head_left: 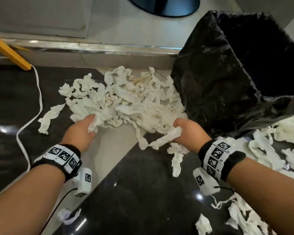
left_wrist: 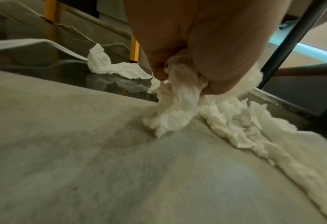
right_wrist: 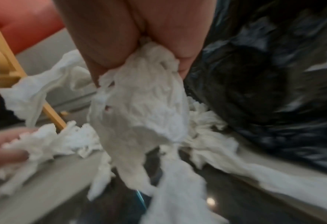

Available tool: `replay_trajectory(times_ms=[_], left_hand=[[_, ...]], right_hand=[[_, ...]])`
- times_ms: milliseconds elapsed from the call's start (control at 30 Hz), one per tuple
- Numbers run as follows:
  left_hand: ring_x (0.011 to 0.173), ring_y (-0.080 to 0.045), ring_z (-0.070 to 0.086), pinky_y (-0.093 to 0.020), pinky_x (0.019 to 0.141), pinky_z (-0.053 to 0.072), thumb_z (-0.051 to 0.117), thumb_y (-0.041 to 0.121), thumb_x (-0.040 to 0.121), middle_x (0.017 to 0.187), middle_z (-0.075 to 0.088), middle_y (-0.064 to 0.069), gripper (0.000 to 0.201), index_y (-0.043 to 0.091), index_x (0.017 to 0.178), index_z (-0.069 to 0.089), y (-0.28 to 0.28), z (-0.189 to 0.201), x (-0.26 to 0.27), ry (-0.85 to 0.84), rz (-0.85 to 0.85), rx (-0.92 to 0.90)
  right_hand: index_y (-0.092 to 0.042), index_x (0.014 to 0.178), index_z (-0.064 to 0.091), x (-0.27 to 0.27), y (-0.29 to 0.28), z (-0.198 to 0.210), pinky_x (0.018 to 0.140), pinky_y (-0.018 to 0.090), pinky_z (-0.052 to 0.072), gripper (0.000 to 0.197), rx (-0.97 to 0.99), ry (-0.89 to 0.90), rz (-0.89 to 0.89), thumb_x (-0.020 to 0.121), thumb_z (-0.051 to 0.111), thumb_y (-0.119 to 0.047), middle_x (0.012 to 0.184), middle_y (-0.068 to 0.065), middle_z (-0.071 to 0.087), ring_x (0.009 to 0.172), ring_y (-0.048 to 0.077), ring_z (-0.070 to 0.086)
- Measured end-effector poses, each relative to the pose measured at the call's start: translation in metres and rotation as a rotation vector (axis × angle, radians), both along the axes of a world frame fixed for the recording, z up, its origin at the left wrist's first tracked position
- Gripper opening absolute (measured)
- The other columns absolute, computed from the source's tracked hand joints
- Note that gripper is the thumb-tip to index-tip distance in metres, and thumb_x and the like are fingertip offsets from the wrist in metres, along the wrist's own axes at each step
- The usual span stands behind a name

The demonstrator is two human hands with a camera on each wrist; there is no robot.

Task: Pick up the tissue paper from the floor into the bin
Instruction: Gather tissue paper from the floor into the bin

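Now both hands (head_left: pixel 80 131) (head_left: pixel 188 131) clutch crumpled tissue paper (head_left: pixel 126 99) (soft, ragged); glossy bin (head_left: pixel 219 73) adjacent.

My left hand (left_wrist: pixel 193 45) fills the top of the frame, fingers curled round a bunch of white tissue paper (left_wrist: pixel 179 97) whose lower end touches the pale grey floor (left_wrist: pixel 82 159). More crumpled tissue trails off to the right along the floor. Behind, a separate tissue scrap (left_wrist: pixel 108 66) lies on a dark glossy strip, beside a yellow leg (left_wrist: pixel 134 50) and a white cable (left_wrist: pixel 33 43).
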State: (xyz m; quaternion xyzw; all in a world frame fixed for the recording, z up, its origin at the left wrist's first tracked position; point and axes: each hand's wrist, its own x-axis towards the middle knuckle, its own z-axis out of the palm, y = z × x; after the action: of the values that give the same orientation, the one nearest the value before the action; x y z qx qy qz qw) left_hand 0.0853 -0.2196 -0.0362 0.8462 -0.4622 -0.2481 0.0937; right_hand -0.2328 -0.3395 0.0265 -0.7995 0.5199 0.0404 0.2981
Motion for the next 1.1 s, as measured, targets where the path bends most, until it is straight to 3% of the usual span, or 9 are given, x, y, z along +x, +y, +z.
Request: replay_trajectory(times_ms=[133, 233, 400, 500, 633, 800, 933, 1033, 1100], left_hand=[[0.098, -0.032, 0.06, -0.039, 0.085, 0.047, 0.069, 0.036, 0.078, 0.102, 0.063, -0.011, 0.032, 0.014, 0.1, 0.062, 0.007, 0.001, -0.006, -0.012, -0.101, 0.094], [0.092, -0.035, 0.06, -0.038, 0.081, 0.046, 0.073, 0.026, 0.075, 0.091, 0.062, -0.014, 0.022, 0.008, 0.086, 0.066, 0.013, 0.009, -0.013, -0.048, -0.144, 0.056], [0.086, -0.036, 0.062, -0.038, 0.074, 0.049, 0.063, 0.004, 0.075, 0.089, 0.064, -0.02, 0.011, 0.0, 0.085, 0.066, 0.032, 0.021, -0.012, -0.055, -0.136, 0.012], [0.088, -0.033, 0.063, -0.036, 0.074, 0.047, 0.059, 0.004, 0.08, 0.091, 0.066, -0.013, 0.022, 0.012, 0.1, 0.061, 0.05, 0.023, -0.011, -0.008, -0.135, 0.015], [0.093, -0.029, 0.062, -0.035, 0.082, 0.048, 0.068, 0.027, 0.076, 0.095, 0.063, -0.008, 0.024, 0.019, 0.098, 0.062, 0.078, 0.021, -0.015, 0.001, -0.303, 0.207], [0.105, -0.013, 0.049, -0.029, 0.09, 0.046, 0.085, 0.047, 0.039, 0.111, 0.045, 0.01, 0.075, 0.035, 0.105, 0.05, 0.123, 0.015, -0.015, -0.01, -0.669, 0.626], [0.112, -0.018, 0.042, -0.028, 0.094, 0.041, 0.079, 0.045, 0.05, 0.123, 0.037, 0.003, 0.08, 0.03, 0.12, 0.043, 0.15, -0.003, -0.015, -0.178, -0.796, 0.63], [0.086, -0.011, 0.053, -0.015, 0.07, 0.042, 0.066, 0.03, 0.075, 0.102, 0.046, 0.005, 0.024, 0.037, 0.092, 0.053, 0.138, 0.0, -0.013, -0.029, -0.641, 0.492], [0.079, -0.023, 0.061, -0.025, 0.067, 0.049, 0.059, 0.02, 0.081, 0.089, 0.052, 0.001, 0.019, 0.036, 0.08, 0.048, 0.125, 0.001, -0.012, 0.074, -0.461, 0.426]], right_hand=[[-0.021, 0.114, 0.055, -0.022, 0.014, -0.022, 0.083, 0.028, 0.043, 0.057, 0.103, 0.222, 0.005, 0.066, 0.082, -0.036, 0.113, 0.005, 0.049, 0.105, 0.026, 0.055], [-0.032, 0.138, 0.034, -0.034, 0.038, -0.05, 0.1, 0.037, 0.043, 0.086, 0.216, 0.403, 0.061, 0.066, 0.079, -0.047, 0.134, 0.011, 0.033, 0.117, 0.032, 0.051], [-0.016, 0.11, 0.052, -0.023, 0.046, -0.057, 0.086, 0.037, 0.046, 0.024, 0.111, 0.437, 0.284, 0.087, 0.053, -0.022, 0.114, 0.011, 0.049, 0.105, 0.032, 0.057], [-0.017, 0.103, 0.049, -0.015, 0.04, -0.035, 0.078, 0.035, 0.046, 0.022, 0.125, 0.313, 0.392, 0.082, 0.054, -0.018, 0.102, 0.007, 0.059, 0.099, 0.03, 0.059], [-0.027, 0.117, 0.047, -0.034, 0.067, -0.011, 0.08, 0.042, 0.05, 0.031, 0.139, 0.452, 0.973, 0.086, 0.051, -0.028, 0.11, 0.008, 0.057, 0.099, 0.032, 0.059], [-0.026, 0.124, 0.042, -0.094, 0.102, -0.029, 0.083, 0.054, 0.049, 0.059, 0.271, 0.625, 1.474, 0.076, 0.071, -0.042, 0.119, 0.02, 0.046, 0.099, 0.044, 0.054], [-0.017, 0.119, 0.045, -0.099, 0.112, -0.045, 0.073, 0.052, 0.049, 0.035, 0.231, 0.515, 1.451, 0.086, 0.057, -0.017, 0.116, 0.024, 0.049, 0.094, 0.047, 0.057], [-0.019, 0.12, 0.046, -0.067, 0.106, -0.048, 0.083, 0.045, 0.047, 0.031, 0.198, 0.455, 1.191, 0.089, 0.051, -0.02, 0.119, 0.016, 0.05, 0.104, 0.039, 0.057], [-0.019, 0.117, 0.052, -0.033, 0.088, -0.041, 0.087, 0.038, 0.044, 0.027, 0.13, 0.363, 0.92, 0.09, 0.049, -0.026, 0.119, 0.011, 0.053, 0.108, 0.031, 0.056]])
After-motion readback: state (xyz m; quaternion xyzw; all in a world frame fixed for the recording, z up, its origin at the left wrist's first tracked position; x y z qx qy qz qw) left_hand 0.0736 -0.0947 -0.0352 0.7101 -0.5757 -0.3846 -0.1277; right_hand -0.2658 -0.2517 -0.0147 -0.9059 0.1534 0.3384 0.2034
